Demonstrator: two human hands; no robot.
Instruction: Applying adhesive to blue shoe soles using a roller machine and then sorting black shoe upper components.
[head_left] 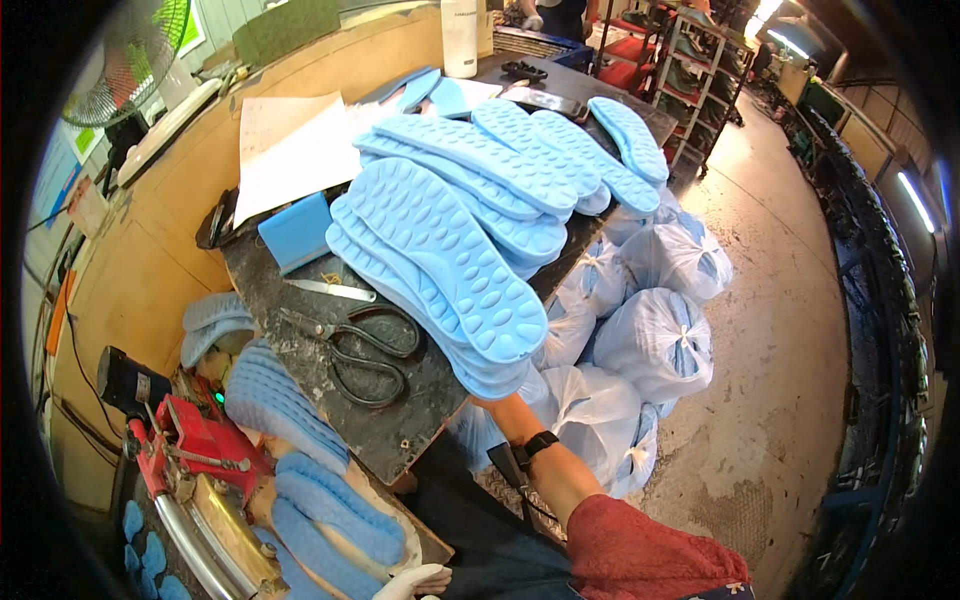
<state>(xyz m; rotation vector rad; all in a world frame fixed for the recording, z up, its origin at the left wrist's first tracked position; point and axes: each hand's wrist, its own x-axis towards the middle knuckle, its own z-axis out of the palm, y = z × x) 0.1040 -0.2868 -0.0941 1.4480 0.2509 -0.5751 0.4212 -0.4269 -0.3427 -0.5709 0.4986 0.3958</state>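
A stack of light-blue shoe insoles (440,250) with oval bumps lies on the dark worktable (385,445). My right hand (488,404) reaches to the stack's near end, its fingers hidden beneath the insoles; there is a black band on the wrist. In a white glove, my left hand (418,582) shows only partly at the lower edge, fingers loosely extended with nothing visible in them. It is near darker blue insoles (338,508) on the lower surface. Black-handled scissors (368,350) and a white-handled blade (332,290) lie left of the stack.
More insoles (565,150) spread behind the stack, beside paper sheets (285,150) and a blue block (295,232). Filled white plastic bags (655,345) crowd the floor at right. A red machine (205,445) stands at lower left. Shelving (690,75) and another person (560,18) are at the back.
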